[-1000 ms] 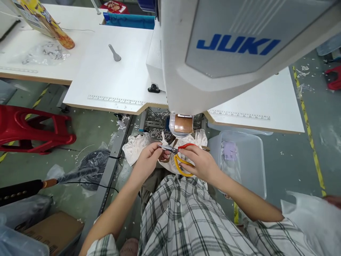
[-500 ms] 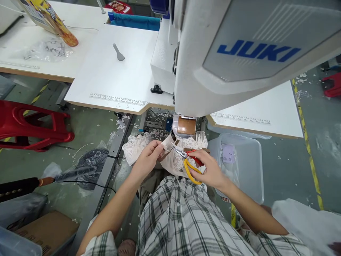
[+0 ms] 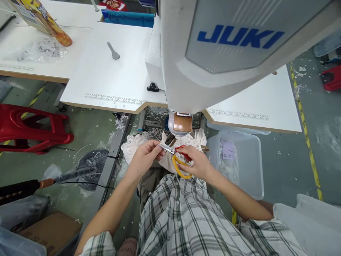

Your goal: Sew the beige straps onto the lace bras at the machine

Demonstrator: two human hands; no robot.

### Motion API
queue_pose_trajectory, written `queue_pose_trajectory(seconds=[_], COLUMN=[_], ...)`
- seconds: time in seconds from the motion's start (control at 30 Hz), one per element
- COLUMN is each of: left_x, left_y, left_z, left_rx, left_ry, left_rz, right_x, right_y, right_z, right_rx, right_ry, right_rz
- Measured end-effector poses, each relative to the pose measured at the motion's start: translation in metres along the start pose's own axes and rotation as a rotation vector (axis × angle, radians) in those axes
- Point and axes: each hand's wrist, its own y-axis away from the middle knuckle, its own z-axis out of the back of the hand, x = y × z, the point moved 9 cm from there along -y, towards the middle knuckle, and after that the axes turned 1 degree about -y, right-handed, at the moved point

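Observation:
My right hand [image 3: 195,163] grips scissors [image 3: 176,161] with one red and one yellow handle loop. Their metal blades point left and reach the fingertips of my left hand [image 3: 146,156]. That hand is closed in a pinch on the edge of a pale lace garment [image 3: 134,145]. The garment spreads across my lap, below the sewing machine's work head with its brown plate [image 3: 182,123]. Exactly where the blades meet the fabric is hidden by my left fingers.
A large sewing machine [image 3: 221,67] overhangs the white table [image 3: 119,78]. To my right stands a clear plastic bin [image 3: 249,163] holding a purple label. At the left are a red stool [image 3: 34,124] and a metal rail [image 3: 112,167]. Fabric scraps litter the floor.
The scissors and my right hand have moved left, bringing the blades to my left fingertips. My left hand keeps its pinch on the fabric. The camera view has shifted slightly.

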Motion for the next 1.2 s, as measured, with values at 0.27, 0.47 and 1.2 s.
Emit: queue_pose_trajectory(seconds=[0.27, 0.47, 1.2], left_x=[-0.01, -0.032, -0.081], left_y=[0.0, 0.005, 0.044], left_z=[0.004, 0.026, -0.077], left_rx=[-0.056, -0.288, -0.015], left_ry=[-0.073, -0.515, -1.21], left_rz=[-0.077, -0.353, -1.109], right_x=[-0.015, -0.048, 0.002], right_y=[0.012, 0.03, -0.005], right_z=[0.006, 0.044, 0.038], right_rx=[0.02, 0.005, 0.279], right_ry=[0.005, 0.101, -0.262], right_rz=[-0.149, -0.349, -0.205])
